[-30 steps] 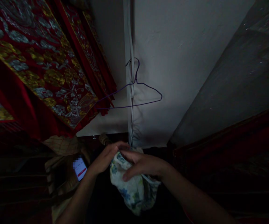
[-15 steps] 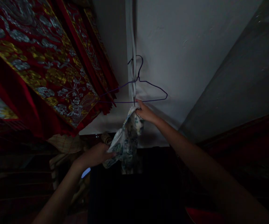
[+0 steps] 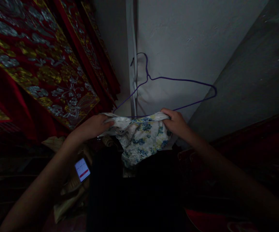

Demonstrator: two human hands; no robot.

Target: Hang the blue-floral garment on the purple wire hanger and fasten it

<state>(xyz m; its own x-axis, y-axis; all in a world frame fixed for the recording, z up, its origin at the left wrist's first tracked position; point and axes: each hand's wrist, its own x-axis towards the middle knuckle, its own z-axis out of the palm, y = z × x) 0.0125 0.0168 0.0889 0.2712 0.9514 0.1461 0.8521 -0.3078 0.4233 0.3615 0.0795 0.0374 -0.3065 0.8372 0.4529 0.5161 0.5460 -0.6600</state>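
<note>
Head view: two hands, one floral garment, one hanger

You have two hands in the frame, and both are gripping. Your left hand (image 3: 93, 125) pinches the left end of the top edge of one floral garment (image 3: 145, 138), at the centre of the frame; your right hand (image 3: 177, 124) has its fingers closed on the right end. One purple hanger (image 3: 148, 76) is above it, its hook by a pale cord (image 3: 134, 64) along the wall (image 3: 178, 42). There is one lit phone (image 3: 82, 169) at lower left, and red embroidered cloth (image 3: 45, 64) fills the upper left, cut off by the frame.

Your garment covers the hanger's left end, so you cannot tell whether that end is inside it. Your fingertips are partly hidden by fabric. The phone's text is too small to read, and the bottom centre is too dark to make out.
</note>
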